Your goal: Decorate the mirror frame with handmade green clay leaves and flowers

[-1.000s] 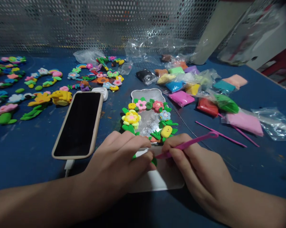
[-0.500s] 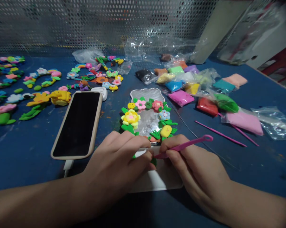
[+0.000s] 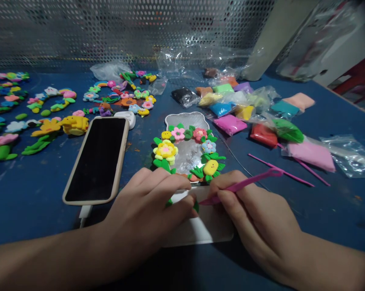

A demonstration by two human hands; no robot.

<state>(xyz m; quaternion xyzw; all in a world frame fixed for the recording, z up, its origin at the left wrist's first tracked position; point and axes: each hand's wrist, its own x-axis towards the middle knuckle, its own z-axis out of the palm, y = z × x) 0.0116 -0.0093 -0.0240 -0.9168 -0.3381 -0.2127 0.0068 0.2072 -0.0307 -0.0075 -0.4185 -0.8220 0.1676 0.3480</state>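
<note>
My left hand [image 3: 153, 206] is closed with its thumb and finger pinched on a small piece of green clay [image 3: 196, 205], over a white board [image 3: 200, 234]. My right hand [image 3: 255, 214] grips a pink tool [image 3: 246, 184], its pointed end near the green piece and its looped end up to the right. Just beyond the hands lies a mirror [image 3: 187, 155] framed with clay flowers and leaves, among them a yellow flower [image 3: 166, 150] on the left and a yellow clay piece with a face [image 3: 211, 167] on the right.
A phone [image 3: 97, 159] with a cable lies left of the mirror. Clay flower pieces [image 3: 49, 127] spread over the far left. Bagged clay packets [image 3: 231, 124] and thin pink sticks [image 3: 281, 169] lie to the right. A perforated metal panel [image 3: 124, 32] stands behind.
My right hand and the pink tool have shifted slightly right, and the tool's tip has drawn back from my left fingers. My left hand has barely moved.
</note>
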